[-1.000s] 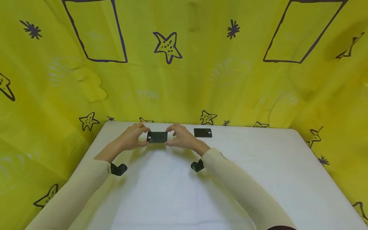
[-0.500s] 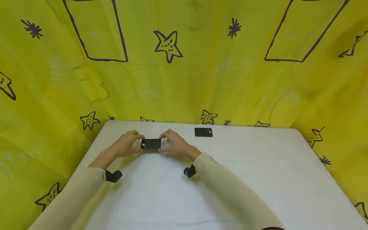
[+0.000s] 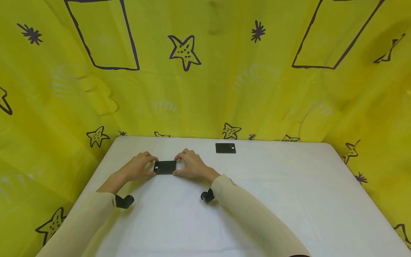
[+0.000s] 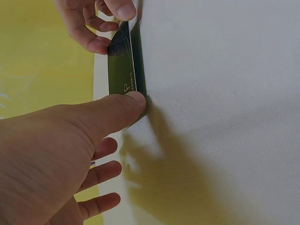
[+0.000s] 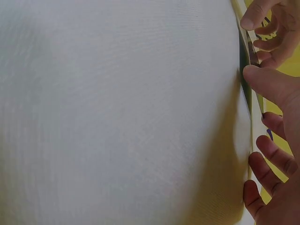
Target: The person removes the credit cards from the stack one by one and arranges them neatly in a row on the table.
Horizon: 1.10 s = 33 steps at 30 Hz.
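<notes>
A dark bank card (image 3: pixel 165 167) with a small pale chip near its left end lies level between my two hands, left of the table's middle. My left hand (image 3: pixel 140 167) pinches its left end, thumb at the near edge and index finger at the far one. At the right end, my right hand (image 3: pixel 192 166) pinches it the same way. In the left wrist view, light lettering shows on the card (image 4: pixel 120 70) beside the thumb, and a dark strip runs along its near edge, close over the tabletop. The right wrist view shows the card almost edge-on.
A second dark card (image 3: pixel 226 148), chip at its right end, lies flat near the back edge of the white table (image 3: pixel 273 200). Yellow curtains (image 3: pixel 218 89) with drawn stars hang close behind and at both sides. Small black wrist devices (image 3: pixel 124 201) stick out below the sleeves.
Both hands have brought the pinched card toward the near side and a little left, lowering it toward the table. The second card has stayed where it was.
</notes>
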Motion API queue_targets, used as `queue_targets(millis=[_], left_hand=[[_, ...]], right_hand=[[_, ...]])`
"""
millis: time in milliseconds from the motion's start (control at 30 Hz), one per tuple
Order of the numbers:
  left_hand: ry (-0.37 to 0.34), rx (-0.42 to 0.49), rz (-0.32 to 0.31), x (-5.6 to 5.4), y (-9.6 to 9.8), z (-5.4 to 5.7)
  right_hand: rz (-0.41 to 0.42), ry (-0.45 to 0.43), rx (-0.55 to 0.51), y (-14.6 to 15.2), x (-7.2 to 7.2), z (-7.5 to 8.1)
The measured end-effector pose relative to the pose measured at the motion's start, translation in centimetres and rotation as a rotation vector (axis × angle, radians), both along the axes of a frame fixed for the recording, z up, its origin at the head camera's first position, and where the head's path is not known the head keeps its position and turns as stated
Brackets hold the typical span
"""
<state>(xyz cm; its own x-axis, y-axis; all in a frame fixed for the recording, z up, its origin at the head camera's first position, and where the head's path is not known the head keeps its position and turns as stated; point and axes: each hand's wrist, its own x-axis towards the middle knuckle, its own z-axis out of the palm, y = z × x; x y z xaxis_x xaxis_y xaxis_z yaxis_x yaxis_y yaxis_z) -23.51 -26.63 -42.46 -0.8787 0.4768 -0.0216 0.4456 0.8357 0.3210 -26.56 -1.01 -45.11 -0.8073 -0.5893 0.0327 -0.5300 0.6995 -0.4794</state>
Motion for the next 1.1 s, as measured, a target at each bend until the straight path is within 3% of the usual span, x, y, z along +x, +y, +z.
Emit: queue_targets(millis=[567, 1100], left_hand=[[-0.093, 0.038, 0.014, -0.27, -0.59, -0.46], [-0.114, 0.045, 0.029, -0.23, -0.27, -0.13]], right_hand=[[-0.010, 0.016, 0.049, -0.68, 0.31, -0.38], [-0.018, 0.031, 0.070, -0.50, 0.25, -0.55]])
